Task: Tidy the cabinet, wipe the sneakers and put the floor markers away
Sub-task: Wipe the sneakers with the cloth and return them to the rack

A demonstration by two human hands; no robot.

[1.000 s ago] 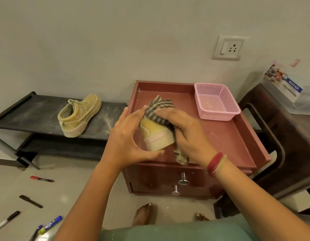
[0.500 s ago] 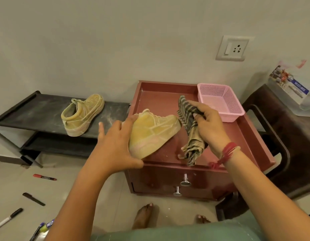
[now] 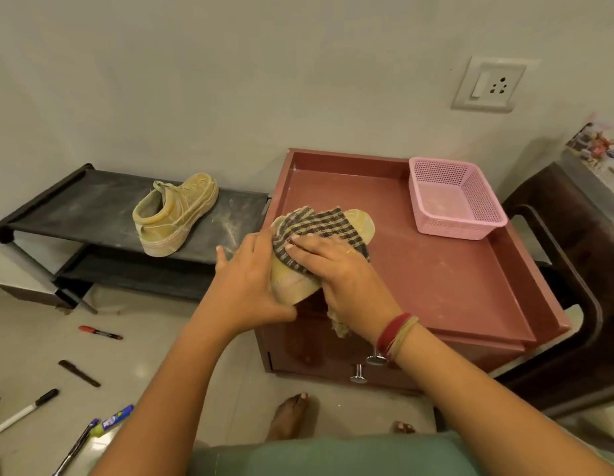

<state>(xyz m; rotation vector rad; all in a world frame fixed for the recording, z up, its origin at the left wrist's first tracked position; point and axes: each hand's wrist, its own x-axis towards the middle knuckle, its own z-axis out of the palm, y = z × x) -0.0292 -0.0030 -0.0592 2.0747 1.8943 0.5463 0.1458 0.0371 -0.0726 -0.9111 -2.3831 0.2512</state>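
Left hand (image 3: 243, 286) curled round sneaker (image 3: 288, 285), right hand (image 3: 336, 269) flat-fingered, pressing cloth (image 3: 319, 225) on it; risk: hard rubbing twists sneaker loose, dropping it past cabinet (image 3: 436, 269) edge.

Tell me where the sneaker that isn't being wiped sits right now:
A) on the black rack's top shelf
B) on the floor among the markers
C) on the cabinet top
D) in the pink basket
A: the spare sneaker stands on the rack's top shelf, while the left hand grips the other sneaker over the cabinet.
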